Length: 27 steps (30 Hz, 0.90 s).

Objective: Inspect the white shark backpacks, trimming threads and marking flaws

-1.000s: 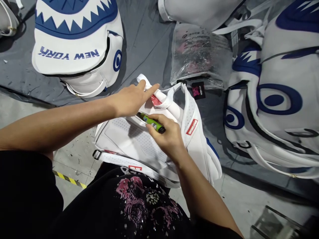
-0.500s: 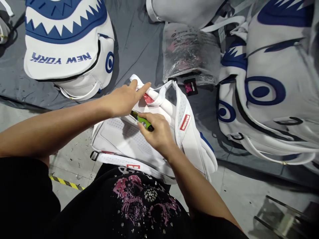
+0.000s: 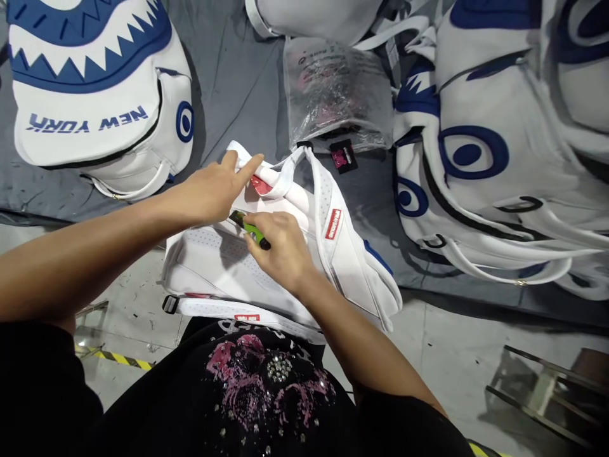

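And the white backpack (image 3: 257, 285) slips left at mid-frame, the right hand (image 3: 283, 251) still gripping the green tool (image 3: 255, 232) over the same spot, the left hand (image 3: 214, 193) splayed alongside, its hold unclear, so work stays put.

Green tool (image 3: 255, 235) in right fingers (image 3: 272, 221)
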### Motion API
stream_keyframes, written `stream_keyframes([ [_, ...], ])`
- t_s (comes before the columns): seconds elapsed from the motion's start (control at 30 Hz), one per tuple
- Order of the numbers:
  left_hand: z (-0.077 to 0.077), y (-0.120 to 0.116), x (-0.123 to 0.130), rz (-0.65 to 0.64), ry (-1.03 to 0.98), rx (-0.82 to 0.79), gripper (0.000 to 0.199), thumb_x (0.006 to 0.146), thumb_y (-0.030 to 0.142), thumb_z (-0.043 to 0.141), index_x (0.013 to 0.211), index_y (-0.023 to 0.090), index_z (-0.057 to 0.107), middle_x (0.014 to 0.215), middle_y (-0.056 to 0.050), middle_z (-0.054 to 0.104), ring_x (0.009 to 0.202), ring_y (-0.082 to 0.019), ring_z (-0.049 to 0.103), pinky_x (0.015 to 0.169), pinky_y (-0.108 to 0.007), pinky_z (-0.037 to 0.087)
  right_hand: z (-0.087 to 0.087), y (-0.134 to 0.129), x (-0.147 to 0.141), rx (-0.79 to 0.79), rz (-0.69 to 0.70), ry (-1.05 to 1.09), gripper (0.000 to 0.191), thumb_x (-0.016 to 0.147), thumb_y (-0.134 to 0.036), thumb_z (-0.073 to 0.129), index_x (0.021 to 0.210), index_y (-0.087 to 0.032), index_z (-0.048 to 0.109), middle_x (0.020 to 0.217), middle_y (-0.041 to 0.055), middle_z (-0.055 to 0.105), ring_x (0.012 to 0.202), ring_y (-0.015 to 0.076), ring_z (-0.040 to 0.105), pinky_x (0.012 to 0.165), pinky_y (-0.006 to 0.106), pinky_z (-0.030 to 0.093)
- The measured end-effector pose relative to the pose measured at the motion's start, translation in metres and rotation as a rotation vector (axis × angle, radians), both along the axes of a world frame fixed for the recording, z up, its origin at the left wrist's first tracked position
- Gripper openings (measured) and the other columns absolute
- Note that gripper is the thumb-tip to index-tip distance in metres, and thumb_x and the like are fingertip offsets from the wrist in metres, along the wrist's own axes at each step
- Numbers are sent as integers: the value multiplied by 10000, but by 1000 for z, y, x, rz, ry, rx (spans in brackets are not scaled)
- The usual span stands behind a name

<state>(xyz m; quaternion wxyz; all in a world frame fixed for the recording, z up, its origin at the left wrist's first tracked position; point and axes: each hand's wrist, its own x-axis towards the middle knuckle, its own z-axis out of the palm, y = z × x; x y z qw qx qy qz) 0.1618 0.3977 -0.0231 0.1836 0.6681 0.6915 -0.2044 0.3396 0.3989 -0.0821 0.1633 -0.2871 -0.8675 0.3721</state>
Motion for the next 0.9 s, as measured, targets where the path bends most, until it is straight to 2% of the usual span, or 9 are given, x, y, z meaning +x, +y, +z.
stream_keyframes([
  [0.1, 0, -1, 0, -4, 15, 12, 1016, 858, 127, 582, 1627, 290, -61, 1495, -213, 323, 1143, -327, 597, 896, -387, 521, 2, -2, -1, -1, 21, 0, 185, 937, -182, 583, 1092, -196, 683, 1063, 40, 779, 980, 206, 708, 983, 406, 442],
  [0.23, 1, -2, 1, -2, 2, 14, 993, 845, 82, 539, 1632, 283, -32, 1523, -212, 308, 1139, -321, 597, 917, -391, 511, 3, -6, -2, 42, -57, -21, 186, 938, -192, 591, 1096, -167, 685, 1087, 85, 774, 1011, 238, 701, 970, 430, 443],
  [0.37, 2, -2, 1, -3, -5, 20, 979, 847, 90, 521, 1634, 267, -33, 1500, -222, 335, 1125, -332, 598, 895, -401, 516, 3, -7, -3, 1, -6, 6, 173, 940, -195, 594, 1088, -194, 683, 1047, 52, 781, 959, 211, 706, 958, 415, 454],
  [0.5, 2, -2, 1, -5, 1, 21, 983, 840, 87, 526, 1636, 261, -24, 1517, -229, 312, 1125, -331, 596, 886, -396, 513, 2, -6, -2, 29, -51, 19, 179, 935, -173, 593, 1091, -188, 679, 1125, 79, 768, 1049, 229, 695, 978, 429, 445],
  [0.63, 3, -3, 2, 11, -5, 15, 1003, 825, 82, 516, 1631, 280, -47, 1538, -210, 298, 1146, -324, 582, 880, -379, 515, 1, -5, 0, -30, -7, 27, 189, 931, -178, 618, 1107, -184, 687, 1041, 51, 784, 935, 205, 713, 964, 425, 451],
  [0.77, 1, -4, -1, -26, 4, 41, 972, 827, 81, 506, 1629, 255, -14, 1482, -214, 355, 1080, -298, 606, 840, -356, 515, 2, -5, 2, -34, -43, 69, 208, 932, -171, 615, 1125, -163, 693, 1111, 78, 774, 1005, 214, 704, 961, 407, 465],
  [0.9, -4, -5, -4, -23, -8, 65, 955, 851, 104, 513, 1627, 287, -14, 1495, -208, 343, 1090, -308, 604, 850, -367, 512, -3, -3, 2, -62, -32, 52, 194, 933, -199, 615, 1107, -202, 699, 1018, 42, 784, 911, 200, 709, 935, 393, 489],
])
